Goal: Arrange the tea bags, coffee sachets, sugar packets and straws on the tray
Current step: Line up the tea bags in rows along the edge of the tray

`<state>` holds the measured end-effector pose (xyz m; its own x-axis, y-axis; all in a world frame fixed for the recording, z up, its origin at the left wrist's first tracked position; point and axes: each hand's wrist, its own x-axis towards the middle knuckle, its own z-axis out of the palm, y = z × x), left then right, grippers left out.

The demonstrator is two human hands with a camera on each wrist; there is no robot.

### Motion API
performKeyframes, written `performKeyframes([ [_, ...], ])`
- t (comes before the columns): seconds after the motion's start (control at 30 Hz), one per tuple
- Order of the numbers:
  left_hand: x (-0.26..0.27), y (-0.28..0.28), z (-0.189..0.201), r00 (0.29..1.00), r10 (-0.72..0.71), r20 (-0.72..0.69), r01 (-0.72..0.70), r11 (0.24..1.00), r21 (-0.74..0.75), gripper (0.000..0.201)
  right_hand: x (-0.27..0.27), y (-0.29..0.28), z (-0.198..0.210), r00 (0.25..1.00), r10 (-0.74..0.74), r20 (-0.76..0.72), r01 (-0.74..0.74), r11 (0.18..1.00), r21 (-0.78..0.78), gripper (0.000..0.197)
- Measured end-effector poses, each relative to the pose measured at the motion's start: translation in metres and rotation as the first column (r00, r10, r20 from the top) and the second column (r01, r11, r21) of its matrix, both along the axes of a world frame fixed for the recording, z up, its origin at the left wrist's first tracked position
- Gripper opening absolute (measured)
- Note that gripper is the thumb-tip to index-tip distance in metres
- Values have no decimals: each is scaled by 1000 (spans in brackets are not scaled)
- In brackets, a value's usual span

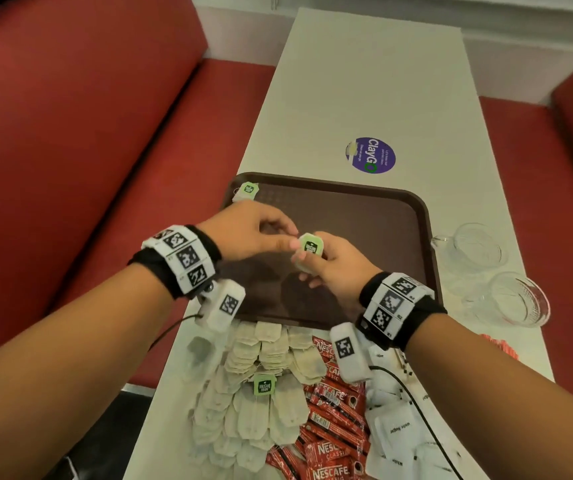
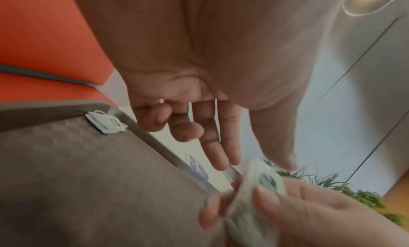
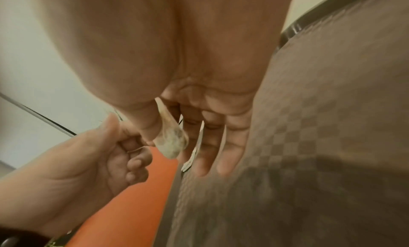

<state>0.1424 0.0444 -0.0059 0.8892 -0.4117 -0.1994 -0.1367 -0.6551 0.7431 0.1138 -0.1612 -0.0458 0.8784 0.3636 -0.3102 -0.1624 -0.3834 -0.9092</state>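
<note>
My right hand (image 1: 307, 268) pinches a tea bag (image 1: 304, 263) with a green tag above the middle of the brown tray (image 1: 382, 230). The left hand (image 1: 287, 237) meets it from the left, thumb and forefinger pinching the tag. In the right wrist view the bag (image 3: 172, 142) hangs between my thumb and fingers, with the curled left hand (image 3: 132, 145) beside it. The left wrist view shows the blurred tag (image 2: 265, 177) between both hands. Another tea bag (image 1: 246, 192) (image 2: 106, 124) lies in the tray's far left corner.
On the white table nearer than the tray lie a heap of tea bags (image 1: 264, 393), red coffee sachets (image 1: 333, 414) and white sugar packets (image 1: 396, 424). Orange wrappers (image 1: 496, 346) lie at the right edge. Two glass cups (image 1: 475, 247) (image 1: 517, 299) stand right of the tray. Red benches flank the table.
</note>
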Motion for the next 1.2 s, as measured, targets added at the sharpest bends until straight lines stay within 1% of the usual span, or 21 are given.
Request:
performKeyframes([
  [0.07,-9,-3,-6,999,-16,32,17,999,-27,23,0,4,0,999,-11,34,11,1000,12,23],
  [0.17,-13,-3,-10,992,63,107,-57,997,-60,9,0,8,0,996,13,91,-10,1000,-27,22],
  [0.23,-14,-1,-13,985,119,121,-108,989,-98,5,-1,10,1,991,-3,134,10,999,-51,22],
  [0.3,-19,0,-18,985,150,87,-136,979,-150,9,0,11,3,984,-20,176,35,996,-83,23],
  [0.37,-26,3,-25,987,151,44,-144,979,-143,14,3,12,5,980,-24,197,46,993,-112,24],
  [0.43,-26,8,-32,986,163,39,-159,983,-97,9,6,11,6,984,-16,179,46,985,-165,27],
  [0.47,-20,12,-34,979,196,53,-192,978,-75,5,6,10,5,988,-8,155,39,979,-198,29],
  [0.53,4,24,-38,942,319,110,-320,947,-2,4,4,5,3,994,71,87,-42,953,-302,33],
  [0.57,19,32,-38,910,390,139,-399,916,48,7,1,2,2,988,148,44,-120,916,-382,33],
  [0.63,49,45,-36,844,510,164,-531,837,132,11,-7,-5,0,951,305,-60,-291,804,-519,30],
  [0.7,76,54,-35,810,567,149,-587,780,219,16,-15,-12,-4,904,401,-145,-408,714,-569,25],
  [0.73,86,55,-35,813,564,147,-581,765,277,19,-17,-15,-7,891,423,-163,-435,698,-569,23],
  [0.83,107,52,-43,846,517,131,-517,733,441,22,-19,-20,-11,887,436,-155,-440,692,-572,16],
  [0.9,112,49,-49,857,504,112,-483,707,517,24,-18,-22,-11,884,443,-152,-442,680,-585,14],
  [0.93,114,48,-53,855,508,108,-482,698,530,28,-18,-22,-12,882,445,-154,-444,678,-586,14],
  [1.0,118,47,-58,846,520,115,-494,686,534,30,-17,-22,-13,883,443,-155,-444,682,-582,13],
  [1.07,121,45,-58,847,514,139,-498,672,548,26,-16,-22,-14,883,442,-157,-445,687,-574,13],
  [1.17,127,41,-56,835,519,183,-529,663,531,16,-16,-23,-16,883,439,-168,-453,699,-554,10],
  [1.2,129,38,-55,833,514,204,-536,658,529,15,-15,-24,-16,883,437,-170,-453,703,-548,10],
])
